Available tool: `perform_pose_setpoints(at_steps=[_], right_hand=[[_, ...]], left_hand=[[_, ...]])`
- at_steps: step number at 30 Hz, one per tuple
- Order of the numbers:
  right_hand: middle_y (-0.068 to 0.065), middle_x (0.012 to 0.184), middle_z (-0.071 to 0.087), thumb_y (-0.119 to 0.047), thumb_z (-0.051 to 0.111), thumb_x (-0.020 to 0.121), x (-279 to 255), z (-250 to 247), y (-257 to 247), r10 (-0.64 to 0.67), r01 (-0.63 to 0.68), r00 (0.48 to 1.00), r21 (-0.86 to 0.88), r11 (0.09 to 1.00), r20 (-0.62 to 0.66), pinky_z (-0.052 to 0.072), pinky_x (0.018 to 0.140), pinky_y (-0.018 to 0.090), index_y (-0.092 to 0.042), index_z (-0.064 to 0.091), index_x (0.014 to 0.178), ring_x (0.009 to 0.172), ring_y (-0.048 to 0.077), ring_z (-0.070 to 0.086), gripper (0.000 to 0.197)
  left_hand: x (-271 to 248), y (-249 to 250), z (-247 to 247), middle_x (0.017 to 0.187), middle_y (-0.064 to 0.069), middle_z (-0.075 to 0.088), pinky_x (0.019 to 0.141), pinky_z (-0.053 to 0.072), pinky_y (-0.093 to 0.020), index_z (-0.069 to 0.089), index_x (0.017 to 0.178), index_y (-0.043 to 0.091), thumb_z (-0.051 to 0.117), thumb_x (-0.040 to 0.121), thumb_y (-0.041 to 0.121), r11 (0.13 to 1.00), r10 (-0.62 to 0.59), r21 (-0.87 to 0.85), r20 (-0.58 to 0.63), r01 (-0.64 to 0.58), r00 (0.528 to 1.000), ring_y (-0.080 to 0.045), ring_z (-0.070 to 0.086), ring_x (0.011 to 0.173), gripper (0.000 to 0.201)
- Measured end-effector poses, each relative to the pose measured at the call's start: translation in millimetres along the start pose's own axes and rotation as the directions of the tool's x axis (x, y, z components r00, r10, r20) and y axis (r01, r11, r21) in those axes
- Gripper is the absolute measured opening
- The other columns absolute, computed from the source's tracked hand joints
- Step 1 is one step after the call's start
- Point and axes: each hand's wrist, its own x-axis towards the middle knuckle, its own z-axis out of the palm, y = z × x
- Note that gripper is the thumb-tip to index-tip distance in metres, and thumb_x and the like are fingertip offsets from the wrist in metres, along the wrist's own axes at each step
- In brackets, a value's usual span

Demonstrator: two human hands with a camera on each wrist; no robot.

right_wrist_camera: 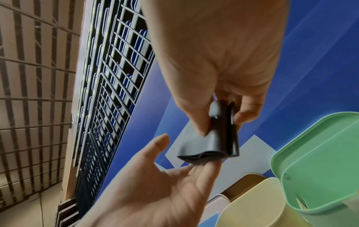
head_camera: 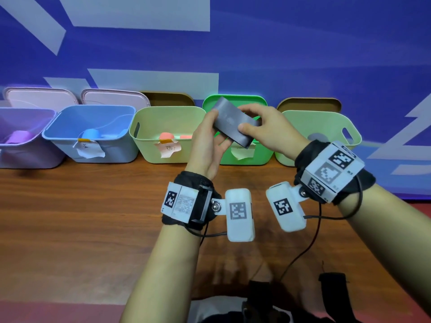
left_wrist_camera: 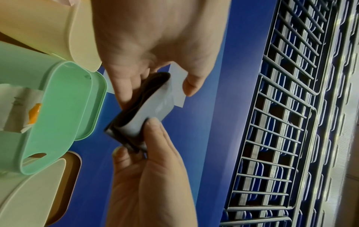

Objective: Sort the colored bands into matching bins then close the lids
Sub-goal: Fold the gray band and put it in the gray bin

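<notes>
A folded grey band (head_camera: 233, 124) hangs in the air over the green bin (head_camera: 247, 158). My right hand (head_camera: 261, 134) pinches its right end between thumb and fingers, which the right wrist view shows on the band (right_wrist_camera: 213, 144). My left hand (head_camera: 215, 136) lies palm-up at the other end, straight fingers (right_wrist_camera: 202, 170) under the band (left_wrist_camera: 151, 104) and the thumb beside it. Five open bins stand in a row: purple (head_camera: 28, 157), blue (head_camera: 116, 150), yellow-green (head_camera: 144, 148) with pink bands, green, and pale green (head_camera: 326, 122) with a grey band (head_camera: 316, 136) inside.
Lids lean upright against the blue wall behind the bins: two pink (head_camera: 39, 96), two brown (head_camera: 307, 104) and a green one (head_camera: 210, 103). Paper labels hang on the fronts of the bins. The wooden table (head_camera: 81, 217) lies bare in front of the bins.
</notes>
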Motion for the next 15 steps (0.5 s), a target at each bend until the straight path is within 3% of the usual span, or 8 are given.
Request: perform_pose_setpoints(at_steps=[3,7,12,15], right_hand=[[0.005,0.119,0.061,-0.003,0.059,0.085,-3.5,-0.8,-3.6,-0.026,0.025,0.999,0.031,0.999,0.042,0.040,0.087,0.019,-0.010,0.056,0.125,0.103,0.014,0.056,0.041],[0.003,0.106,0.053,-0.004,0.059,0.087,-6.3,-2.6,-3.6,0.035,-0.041,0.999,0.180,0.983,0.036,0.042,0.065,0.010,-0.015,0.051,0.127,0.076,0.013,0.050,0.043],[0.004,0.097,0.063,-0.018,0.062,0.089,-7.5,-3.0,-1.3,0.195,-0.226,0.974,0.428,0.875,0.116,0.051,0.080,0.027,-0.015,0.049,0.123,0.086,0.013,0.062,0.036],[0.007,0.084,0.066,-0.011,0.061,0.089,-6.6,-2.6,-2.4,0.185,-0.206,0.978,0.495,0.844,0.093,0.054,0.073,0.024,-0.016,0.057,0.103,0.066,0.007,0.063,0.016]], left_hand=[[4.4,-0.7,-6.0,0.112,-0.013,0.062,0.082,0.055,-0.030,0.053,0.111,0.007,0.041,0.100,0.025,1.000,-0.008,-0.010,-0.062,0.007,0.998,-0.018,0.065,0.094,0.024],[3.6,0.1,-8.1,0.103,-0.012,0.063,0.088,0.053,-0.033,0.054,0.106,0.006,0.039,0.100,0.014,0.989,-0.003,-0.148,-0.089,-0.010,0.996,-0.018,0.063,0.095,0.018],[1.3,3.4,-3.2,0.099,-0.007,0.062,0.091,0.050,-0.033,0.054,0.099,0.009,0.039,0.100,0.009,0.978,0.085,-0.176,-0.153,-0.112,0.985,-0.021,0.058,0.107,0.015],[-0.3,4.8,0.7,0.097,-0.007,0.063,0.089,0.051,-0.032,0.054,0.099,0.009,0.040,0.099,0.008,0.976,0.129,-0.157,-0.145,-0.152,0.981,-0.015,0.063,0.091,0.014]])
